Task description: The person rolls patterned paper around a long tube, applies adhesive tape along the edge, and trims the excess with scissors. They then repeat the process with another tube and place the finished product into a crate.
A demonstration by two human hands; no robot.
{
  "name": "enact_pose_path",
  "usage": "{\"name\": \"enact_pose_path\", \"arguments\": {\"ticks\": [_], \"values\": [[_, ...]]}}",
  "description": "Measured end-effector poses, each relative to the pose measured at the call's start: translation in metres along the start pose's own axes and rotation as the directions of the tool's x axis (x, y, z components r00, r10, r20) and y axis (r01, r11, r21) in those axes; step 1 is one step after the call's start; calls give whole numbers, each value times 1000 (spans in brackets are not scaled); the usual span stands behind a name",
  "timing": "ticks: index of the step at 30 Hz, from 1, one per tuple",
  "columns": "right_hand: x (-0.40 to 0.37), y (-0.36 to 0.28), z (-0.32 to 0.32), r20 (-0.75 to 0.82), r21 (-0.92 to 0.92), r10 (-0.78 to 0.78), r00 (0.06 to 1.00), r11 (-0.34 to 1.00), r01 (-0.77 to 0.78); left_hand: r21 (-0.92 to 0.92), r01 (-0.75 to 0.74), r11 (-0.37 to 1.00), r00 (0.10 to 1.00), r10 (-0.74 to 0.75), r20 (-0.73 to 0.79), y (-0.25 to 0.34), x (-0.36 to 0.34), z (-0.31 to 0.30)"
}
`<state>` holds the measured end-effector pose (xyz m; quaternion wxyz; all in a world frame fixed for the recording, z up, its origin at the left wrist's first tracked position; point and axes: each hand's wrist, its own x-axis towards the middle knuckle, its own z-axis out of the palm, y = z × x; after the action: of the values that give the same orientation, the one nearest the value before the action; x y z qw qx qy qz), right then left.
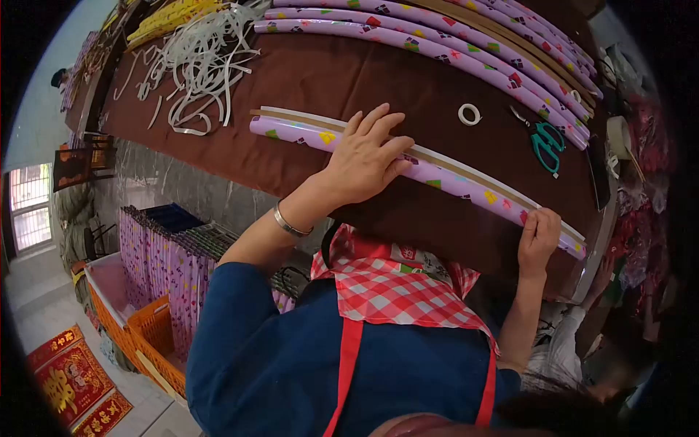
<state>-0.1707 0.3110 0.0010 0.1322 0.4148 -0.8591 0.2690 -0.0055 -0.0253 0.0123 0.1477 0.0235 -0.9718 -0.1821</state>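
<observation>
A long tube of purple patterned wrapping paper (455, 188) lies across the brown cloth before me. Along its far side run a thin brown strip (306, 121) and a white edge. My left hand (368, 156), with a bracelet at the wrist, rests on the tube left of its middle, fingers stretched out and apart. Near the right end, my right hand (540, 231) has its fingers curled round the tube. Beyond the tube lie a white ring of tape (460, 115) and scissors with teal handles (539, 130).
Several similar purple tubes (437, 51) lie along the table's far side. A tangle of white strips (207, 62) and yellow bundles (171, 20) sit at far left. A dark flat object (598, 178) lies at the right edge. Below left stands an orange basket (153, 328).
</observation>
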Motion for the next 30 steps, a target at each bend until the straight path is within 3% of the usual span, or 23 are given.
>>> {"name": "enact_pose_path", "arguments": {"ticks": [14, 28, 30], "values": [[26, 15, 9, 21, -105, -44, 999, 993, 46, 40, 24, 999, 997, -27, 72, -15, 27, 8], [58, 23, 12, 34, 6, 6, 999, 1000, -6, 51, 5, 999, 995, -10, 103, -35, 59, 14], [62, 25, 14, 28, -4, 13, 1000, 1000, -13, 55, -8, 998, 999, 6, 39, -40, 64, 19]]}}
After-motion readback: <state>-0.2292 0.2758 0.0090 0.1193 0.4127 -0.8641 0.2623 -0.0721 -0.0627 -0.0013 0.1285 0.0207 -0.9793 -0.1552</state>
